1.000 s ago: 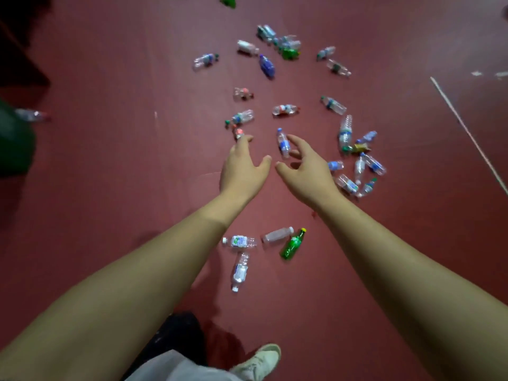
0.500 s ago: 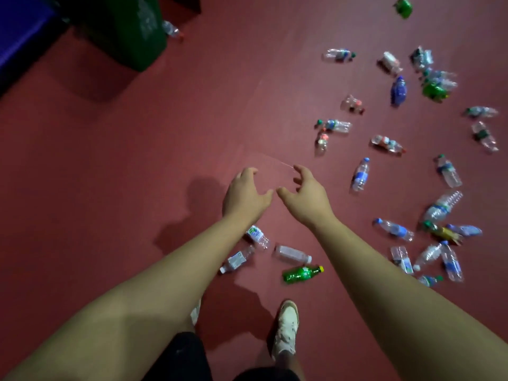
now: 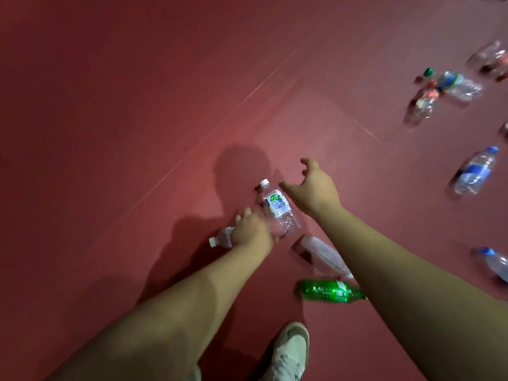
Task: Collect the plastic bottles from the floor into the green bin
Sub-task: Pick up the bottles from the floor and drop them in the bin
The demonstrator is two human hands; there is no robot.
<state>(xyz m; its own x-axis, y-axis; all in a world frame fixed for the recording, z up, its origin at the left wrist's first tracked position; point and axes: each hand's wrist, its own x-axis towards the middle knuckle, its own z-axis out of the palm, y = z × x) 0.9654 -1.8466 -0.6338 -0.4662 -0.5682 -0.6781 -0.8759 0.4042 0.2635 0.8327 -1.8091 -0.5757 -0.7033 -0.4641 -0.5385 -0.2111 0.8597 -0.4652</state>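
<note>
Left hand (image 3: 251, 229) down over a white-capped clear bottle (image 3: 221, 239); can't tell if it grips. Right hand (image 3: 313, 189) spread wide, beside the labelled bottle (image 3: 277, 209) on the floor (image 3: 137, 105).

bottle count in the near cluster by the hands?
4. One labelled bottle between left hand and right hand; small bottle partly under the left hand; clear bottle and green bottle beside the right forearm. More may be hidden.

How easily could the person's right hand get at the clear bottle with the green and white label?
Probably easily. The right hand hovers open just right of the labelled bottle, thumb nearly at its neck, with nothing between them. The left hand crowds only its base end.
</note>
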